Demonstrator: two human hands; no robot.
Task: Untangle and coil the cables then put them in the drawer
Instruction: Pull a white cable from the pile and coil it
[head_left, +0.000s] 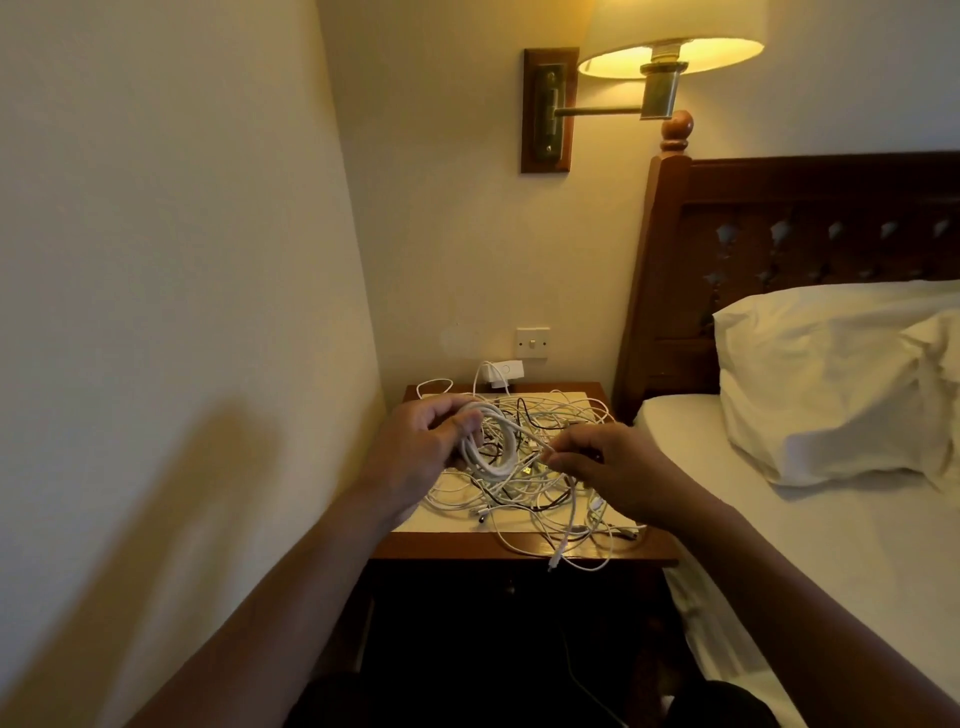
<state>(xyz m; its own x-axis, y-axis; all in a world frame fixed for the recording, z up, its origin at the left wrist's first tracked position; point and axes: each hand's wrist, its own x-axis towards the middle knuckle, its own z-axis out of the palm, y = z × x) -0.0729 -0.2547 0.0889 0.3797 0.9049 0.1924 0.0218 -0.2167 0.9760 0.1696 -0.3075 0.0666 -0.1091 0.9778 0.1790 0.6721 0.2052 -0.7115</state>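
Observation:
A tangle of white and black cables (540, 493) lies spread over the top of a wooden nightstand (519, 548). My left hand (421, 441) grips a coil of white cable (491, 441) just above the pile. My right hand (608, 467) pinches a strand of that white cable between thumb and fingertips, to the right of the coil. A few loops and a plug end hang over the nightstand's front edge (556, 564). The drawer front below is dark and I cannot make it out.
A white charger (498, 373) is plugged into the wall behind the nightstand, under a light switch (532, 343). A lit wall lamp (670, 52) hangs above. The bed with a white pillow (831, 379) and dark wooden headboard (779, 223) stands close on the right; a wall runs along the left.

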